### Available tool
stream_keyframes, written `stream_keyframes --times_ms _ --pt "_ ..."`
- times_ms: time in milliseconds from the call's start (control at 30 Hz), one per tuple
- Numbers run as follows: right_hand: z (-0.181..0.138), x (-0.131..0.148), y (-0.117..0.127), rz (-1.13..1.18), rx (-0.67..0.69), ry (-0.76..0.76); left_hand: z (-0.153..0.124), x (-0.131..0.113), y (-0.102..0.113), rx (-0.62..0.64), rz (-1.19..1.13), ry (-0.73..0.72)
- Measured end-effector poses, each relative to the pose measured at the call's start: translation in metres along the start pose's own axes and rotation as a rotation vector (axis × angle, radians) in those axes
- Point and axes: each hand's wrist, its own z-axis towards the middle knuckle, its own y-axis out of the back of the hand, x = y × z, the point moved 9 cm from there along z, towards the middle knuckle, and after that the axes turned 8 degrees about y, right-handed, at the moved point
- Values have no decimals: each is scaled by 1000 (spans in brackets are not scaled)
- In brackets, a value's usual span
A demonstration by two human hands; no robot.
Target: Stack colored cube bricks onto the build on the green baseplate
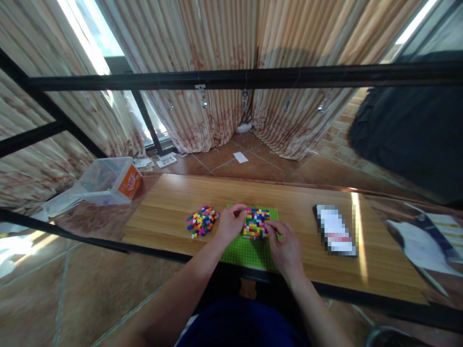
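A multicoloured block of small toy bricks (256, 222) sits on a green studded baseplate (249, 253) on the wooden table. My left hand (231, 224) is at the block's left side, thumb and forefinger closed at its upper left corner. At the opposite side, my right hand (287, 245) has its fingertips closed against the block's right edge. Whether either hand also pinches a single loose brick is too small to tell. To the left of the baseplate lies a pile of loose toy bricks (202, 221) in mixed colours.
A phone with a blurred screen (335, 231) lies on the right of the wooden table (155, 207). Beyond the left end stands a clear plastic bin (104, 180) with an orange label. A black metal bar (224, 79) crosses above the table, before striped curtains (181, 43).
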Motion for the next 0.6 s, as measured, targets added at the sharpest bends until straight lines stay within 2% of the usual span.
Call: stream_keyframes --times_ms 233,433,600 --pt "2 -21 17 -5 9 -135 1 1 -2 2 4 -7" --pt "10 -26 5 -15 126 -252 2 0 -1 10 13 3" --pt "20 -24 0 -41 173 -238 1 -2 -1 13 31 -7"
